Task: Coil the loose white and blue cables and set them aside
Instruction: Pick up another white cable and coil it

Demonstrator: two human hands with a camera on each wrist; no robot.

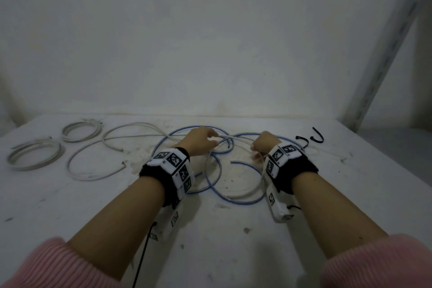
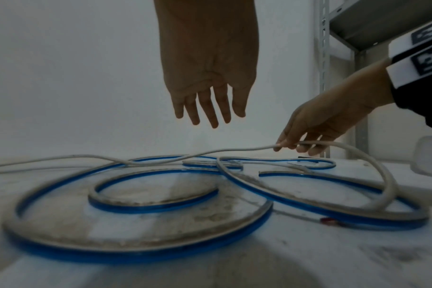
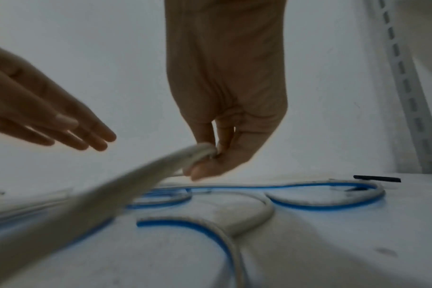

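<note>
Right hand [image 2: 326,124]: pinches white cable [image 2: 234,150].
Left hand [image 2: 207,81]: spread, empty.
Risk: lifting may snag blue cable [image 2: 141,251] loops.

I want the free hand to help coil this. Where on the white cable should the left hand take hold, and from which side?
Probably the raised stretch of the white cable just left of the right hand, which pinches it. That span hangs above the blue cable, so the open left hand could close round it from above without snagging the blue loops on the table.
</note>
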